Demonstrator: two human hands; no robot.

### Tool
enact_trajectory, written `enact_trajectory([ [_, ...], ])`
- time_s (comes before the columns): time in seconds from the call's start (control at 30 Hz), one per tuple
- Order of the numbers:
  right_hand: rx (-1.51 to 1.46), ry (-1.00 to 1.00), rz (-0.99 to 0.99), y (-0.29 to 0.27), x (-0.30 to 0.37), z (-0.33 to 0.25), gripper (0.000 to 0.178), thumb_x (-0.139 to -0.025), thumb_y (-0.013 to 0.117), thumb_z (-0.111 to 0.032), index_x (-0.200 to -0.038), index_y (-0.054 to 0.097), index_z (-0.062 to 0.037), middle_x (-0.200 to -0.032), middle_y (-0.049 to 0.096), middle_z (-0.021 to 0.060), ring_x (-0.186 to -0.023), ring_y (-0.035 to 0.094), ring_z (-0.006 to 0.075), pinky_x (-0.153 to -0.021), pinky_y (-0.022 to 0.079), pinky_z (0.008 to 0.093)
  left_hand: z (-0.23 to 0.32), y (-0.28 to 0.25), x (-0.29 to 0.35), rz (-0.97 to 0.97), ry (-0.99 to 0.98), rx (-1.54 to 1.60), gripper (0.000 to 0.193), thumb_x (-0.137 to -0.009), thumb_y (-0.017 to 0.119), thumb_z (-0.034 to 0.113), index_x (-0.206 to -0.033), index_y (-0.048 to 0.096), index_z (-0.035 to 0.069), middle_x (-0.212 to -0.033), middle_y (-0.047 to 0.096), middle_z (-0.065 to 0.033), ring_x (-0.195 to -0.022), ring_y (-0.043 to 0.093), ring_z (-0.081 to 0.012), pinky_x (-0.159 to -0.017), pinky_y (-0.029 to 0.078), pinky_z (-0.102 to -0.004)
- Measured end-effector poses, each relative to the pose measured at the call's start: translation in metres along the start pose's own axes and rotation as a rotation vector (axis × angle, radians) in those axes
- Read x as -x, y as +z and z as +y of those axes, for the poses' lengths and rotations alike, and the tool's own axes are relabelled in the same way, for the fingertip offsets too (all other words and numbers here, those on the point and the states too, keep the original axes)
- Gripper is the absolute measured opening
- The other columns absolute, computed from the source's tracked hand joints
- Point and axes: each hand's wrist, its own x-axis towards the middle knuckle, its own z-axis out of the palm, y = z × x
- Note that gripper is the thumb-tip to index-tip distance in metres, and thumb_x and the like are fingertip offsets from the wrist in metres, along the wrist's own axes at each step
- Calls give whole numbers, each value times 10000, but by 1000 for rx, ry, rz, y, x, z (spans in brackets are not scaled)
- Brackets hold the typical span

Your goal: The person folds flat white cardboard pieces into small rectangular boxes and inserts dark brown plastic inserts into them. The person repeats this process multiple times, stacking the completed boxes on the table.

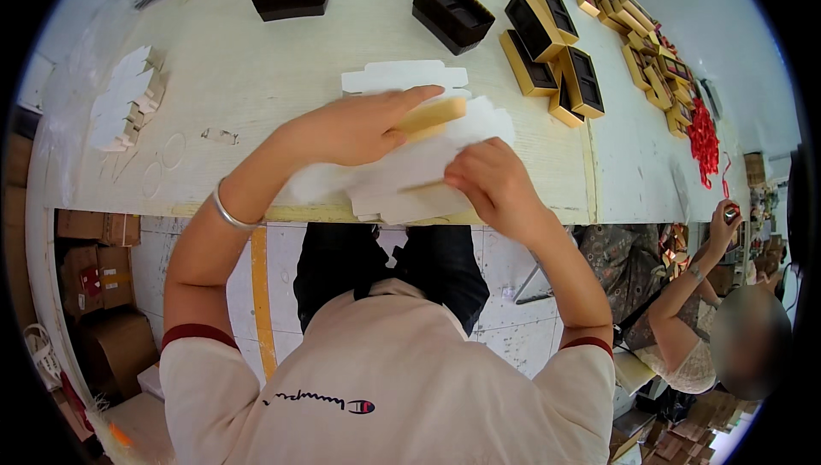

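Near the table's front edge lie several flat white cardboard box blanks (419, 195), overlapping and partly smeared by motion. My left hand (355, 127) reaches across them from the left, a silver bangle on its wrist. A narrow yellow-gold box (434, 117) lies between its thumb and its outstretched fingers. On the right, my right hand (496, 178) has its fingers curled in a pinch at the edge of the white cardboard. Another white blank (402, 77) with flaps shows beyond my left hand. My fingers partly hide the cardboard.
Folded white cartons (128, 101) stand at the left. Dark trays (451, 13) and gold boxes with black inserts (556, 54) are farther back. More gold boxes (658, 71) and red cords (704, 140) lie at the right, near a co-worker's hand (723, 219). Brown cartons (94, 277) fill the lower left.
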Motion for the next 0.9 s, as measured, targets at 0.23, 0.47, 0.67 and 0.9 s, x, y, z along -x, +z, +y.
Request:
enact_trajectory([
  [0.23, -195, 387, -141, 24, -33, 11, 132, -825, 650, -132, -810, 579, -22, -694, 614, 151, -687, 596, 349, -624, 453, 404, 41, 30, 41, 260, 66, -441, 351, -746, 723, 235, -1012, 597, 44, -1003, 563, -103, -939, 533, -292, -801, 455, -377],
  [0.47, -87, 191, 41, 20, -17, 3, 143, -785, 671, -113, -869, 584, -38, -956, 601, 137, -881, 581, 303, -711, 450, 373, 16, 60, 52, 284, 221, -683, 298, -721, 714, 155, -948, 591, 7, -900, 541, -79, -825, 540, -233, -725, 489, -318],
  [0.67, 252, -195, 39, 20, 1, 5, 194, -745, 662, -60, -933, 620, -36, -1009, 553, 95, -961, 537, 265, -791, 427, 356, 3, 63, 47, 288, 286, -754, 195, -745, 655, 80, -917, 596, 10, -833, 518, -64, -735, 524, -210, -652, 495, -302],
  [0.9, 63, 149, -270, 16, -38, 18, 116, -790, 613, -62, -891, 645, -17, -897, 622, 150, -859, 581, 311, -722, 457, 382, 0, 47, 42, 296, 108, -525, 210, -764, 626, 46, -972, 606, 28, -898, 587, -79, -836, 577, -233, -686, 494, -328],
])
